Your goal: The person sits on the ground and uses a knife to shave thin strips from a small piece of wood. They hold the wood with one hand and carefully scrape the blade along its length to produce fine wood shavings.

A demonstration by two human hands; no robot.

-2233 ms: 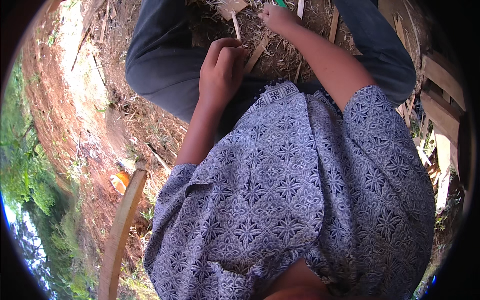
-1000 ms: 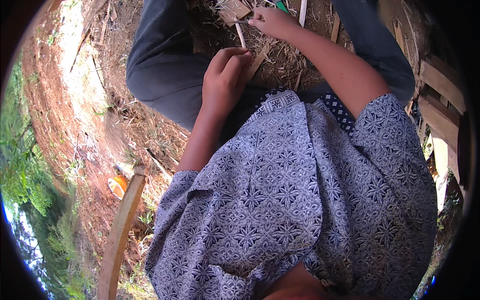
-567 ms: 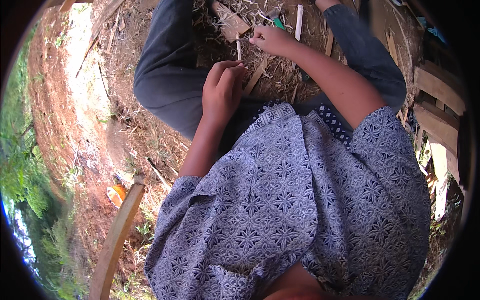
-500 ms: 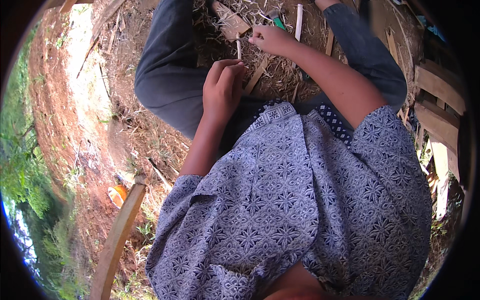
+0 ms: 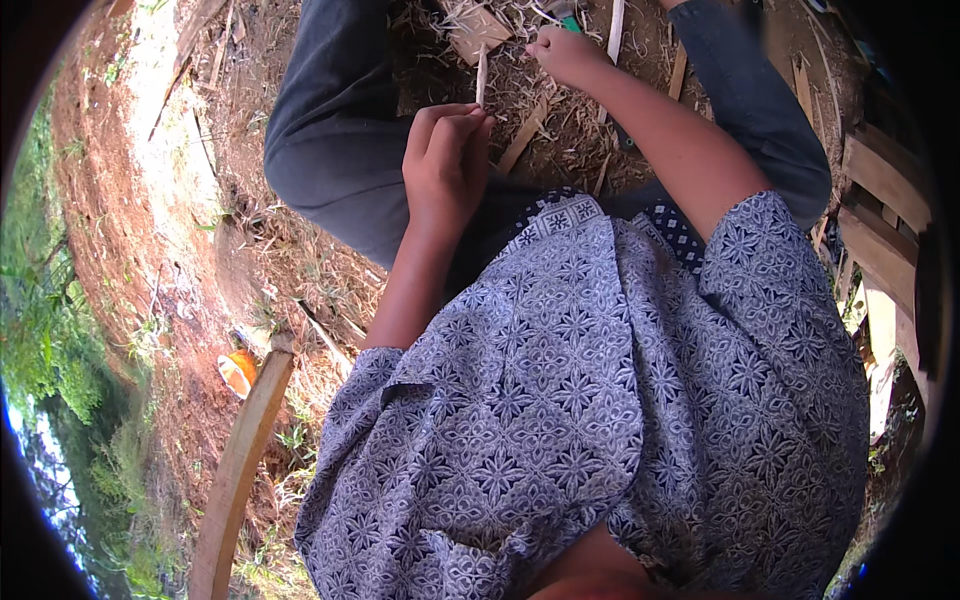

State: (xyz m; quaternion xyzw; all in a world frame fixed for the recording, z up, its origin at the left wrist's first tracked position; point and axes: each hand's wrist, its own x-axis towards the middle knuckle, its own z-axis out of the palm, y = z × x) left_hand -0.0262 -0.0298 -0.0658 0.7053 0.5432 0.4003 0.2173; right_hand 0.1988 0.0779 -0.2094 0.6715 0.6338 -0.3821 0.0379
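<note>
My left hand (image 5: 445, 160) is closed, pinching the lower end of a thin, pale wooden stick (image 5: 482, 78) that points away from me. The stick's far tip reaches the near edge of a flat piece of wood (image 5: 480, 35) on the ground. To the right of the stick, my right hand (image 5: 565, 57) is closed, its fingers curled toward the stick but apart from it. Whatever sits in its grip is too small and hidden to name. Just beyond that hand lies a tool with a green part (image 5: 570, 22), partly cut off from sight.
Wood shavings (image 5: 520, 75) litter the ground between my bent legs. A long pale strip (image 5: 615, 30) and a flat wooden piece (image 5: 524, 135) lie there too. Stacked boards (image 5: 885, 180) stand at the right. On the left are a curved wooden post (image 5: 240, 470) and an orange object (image 5: 238, 372).
My right hand has drawn away to the right, off the stick. More of the stick shows now, and my left hand has moved only slightly.
</note>
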